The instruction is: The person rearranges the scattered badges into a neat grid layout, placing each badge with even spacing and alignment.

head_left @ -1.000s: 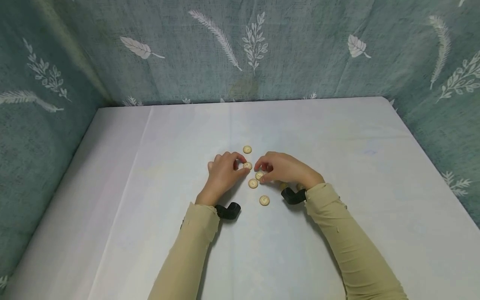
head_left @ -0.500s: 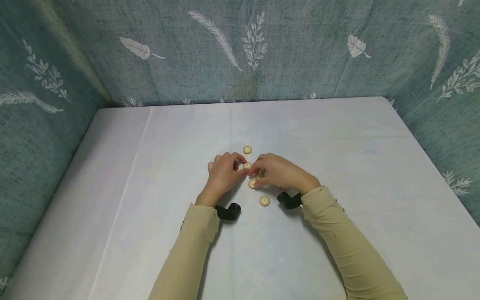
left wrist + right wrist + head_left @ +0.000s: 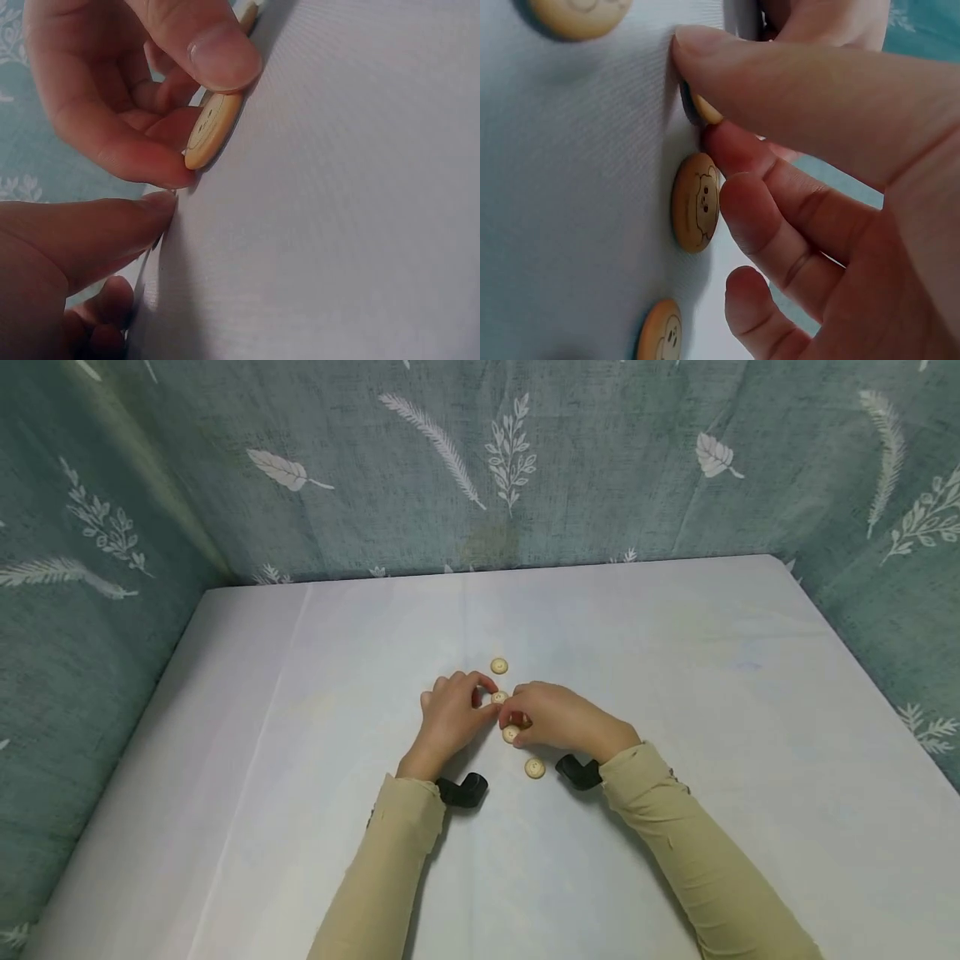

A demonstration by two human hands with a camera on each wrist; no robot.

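Observation:
In the head view, my left hand [image 3: 453, 714] has thumb and index finger at opposite edges of a round wooden button [image 3: 499, 697] on the white table. Right beside it, my right hand [image 3: 558, 718] pinches another button [image 3: 512, 734] between thumb and index finger. The left wrist view shows this pinched button [image 3: 214, 135] lying low at the tabletop, two dark holes on its face. My left thumb [image 3: 97, 232] hides the other one there. Below my right fingers, the right wrist view has a button with a drawn animal face [image 3: 696, 202].
One loose button [image 3: 498, 666] lies beyond the hands and another [image 3: 535, 768] lies nearer the body. A further button [image 3: 660, 334] sits near my right little finger. Black wrist cameras [image 3: 463, 790] hang close over the white table [image 3: 337, 735]. Leaf-patterned green cloth [image 3: 600, 468] stands behind.
My right hand has moved left toward the left hand and closed its fingers about the nearer button. A button seen by its fingertips earlier is now hidden. The head view has shifted slightly.

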